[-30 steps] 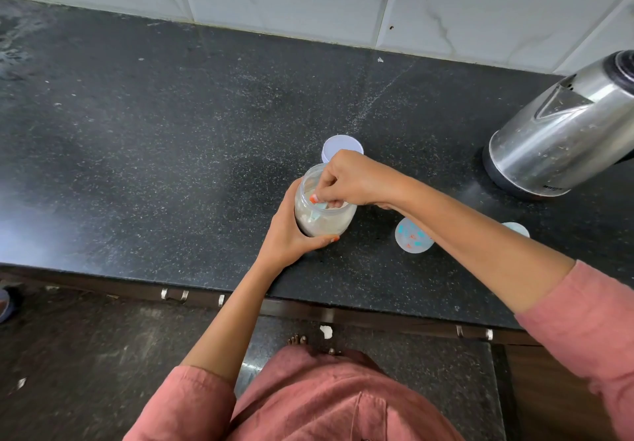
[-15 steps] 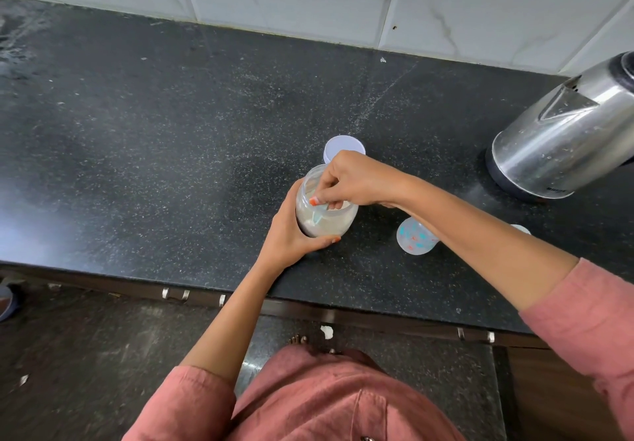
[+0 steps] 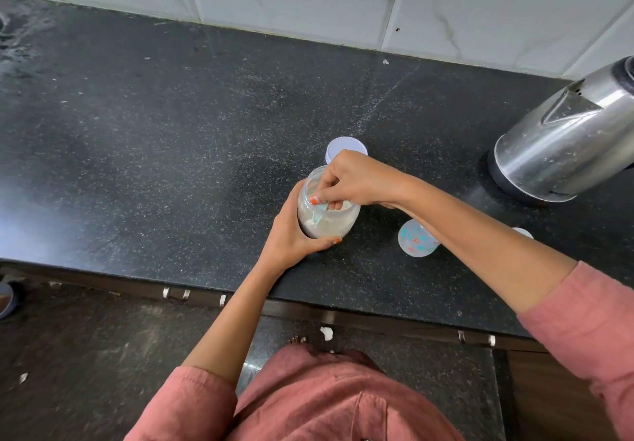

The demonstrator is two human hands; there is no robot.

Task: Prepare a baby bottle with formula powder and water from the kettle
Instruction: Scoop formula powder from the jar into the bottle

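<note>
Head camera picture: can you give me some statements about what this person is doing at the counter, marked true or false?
The left hand grips the powder jar. True.
The right hand holds a scoop inside the jar. True.
A hand lifts the kettle. False: it stands untouched on the counter.
A lid closes the jar. False: the jar is open; a white lid lies behind it.
The baby bottle stands on the counter beside the jar. True.

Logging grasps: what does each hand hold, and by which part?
Left hand grips the jar round its side; right hand pinches the scoop by its handle, inside the jar.
</note>
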